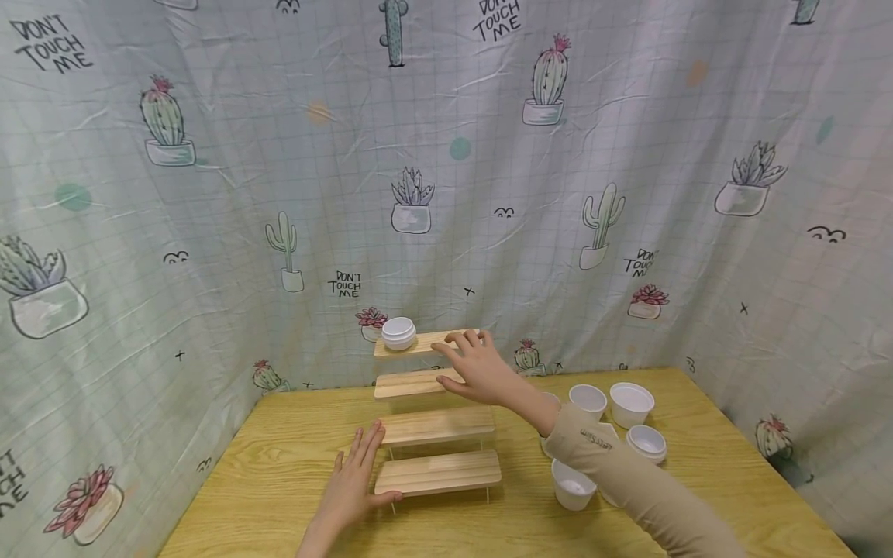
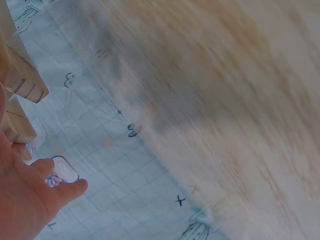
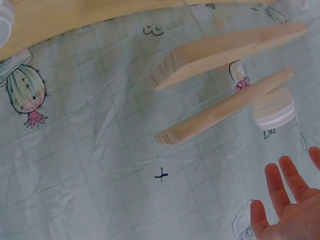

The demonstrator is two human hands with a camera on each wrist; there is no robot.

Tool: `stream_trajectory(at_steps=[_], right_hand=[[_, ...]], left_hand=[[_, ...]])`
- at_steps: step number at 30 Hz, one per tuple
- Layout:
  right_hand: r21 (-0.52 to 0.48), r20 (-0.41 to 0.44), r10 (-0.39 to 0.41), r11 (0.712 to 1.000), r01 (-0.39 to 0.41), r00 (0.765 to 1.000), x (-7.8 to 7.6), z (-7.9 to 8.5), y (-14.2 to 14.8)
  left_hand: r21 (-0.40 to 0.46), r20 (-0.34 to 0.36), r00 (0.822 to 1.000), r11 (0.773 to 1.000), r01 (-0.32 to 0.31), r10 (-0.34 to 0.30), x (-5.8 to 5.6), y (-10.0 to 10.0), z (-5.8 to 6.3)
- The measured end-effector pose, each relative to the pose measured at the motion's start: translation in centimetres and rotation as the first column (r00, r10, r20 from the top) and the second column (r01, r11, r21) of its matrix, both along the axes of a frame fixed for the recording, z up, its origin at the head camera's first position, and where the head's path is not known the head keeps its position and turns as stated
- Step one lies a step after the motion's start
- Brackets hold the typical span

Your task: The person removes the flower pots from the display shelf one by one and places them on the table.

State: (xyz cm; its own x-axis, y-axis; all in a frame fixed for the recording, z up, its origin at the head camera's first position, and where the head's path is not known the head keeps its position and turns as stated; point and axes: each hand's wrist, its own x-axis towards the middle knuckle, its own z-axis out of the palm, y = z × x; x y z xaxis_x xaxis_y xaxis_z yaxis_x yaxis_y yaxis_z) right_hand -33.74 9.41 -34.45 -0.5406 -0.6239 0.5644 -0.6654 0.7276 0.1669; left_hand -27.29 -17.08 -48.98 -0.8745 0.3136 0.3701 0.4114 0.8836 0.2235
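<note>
A tiered stand with wooden boards [image 1: 438,474] stands on the table in the head view. One white round tub [image 1: 399,333] sits at the left end of its top board [image 1: 425,346]. My right hand [image 1: 481,372] hovers about the right end of the upper boards with fingers spread and nothing in them; in the right wrist view those fingers [image 3: 277,187] are apart from the tub [image 3: 274,111]. Along the stand's left side lies my left hand [image 1: 352,480], fingers extended and thumb at the lowest board's front corner. The left wrist view shows board ends [image 2: 25,80] beside that hand.
Several white cups and tubs, among them a tall cup [image 1: 574,487], a wide cup [image 1: 631,404] and a low tub [image 1: 646,443], stand right of the stand, partly behind my right sleeve [image 1: 628,480]. A cactus-print curtain [image 1: 460,194] encloses the table [image 1: 279,465].
</note>
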Motion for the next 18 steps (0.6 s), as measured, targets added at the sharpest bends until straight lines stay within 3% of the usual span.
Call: stream_trajectory(at_steps=[4, 11, 18], right_hand=[[-0.001, 0.024, -0.004, 1.0, 0.004, 1.0, -0.4, 0.2, -0.9], [-0.022, -0.017, 0.009, 1.0, -0.01, 1.0, -1.1, 0.6, -2.3], [0.053, -0.023, -0.049, 0.997, 0.05, 0.999, -2.2, 0.9, -4.1]], left_hand=[[0.0, -0.003, 1.0, 1.0, 0.003, -0.003, 0.0, 0.0, -0.1], [0.008, -0.001, 1.0, 1.0, 0.008, -0.008, 0.0, 0.0, -0.2], [-0.001, -0.017, 1.0, 1.0, 0.009, -0.009, 0.0, -0.1, -0.3]])
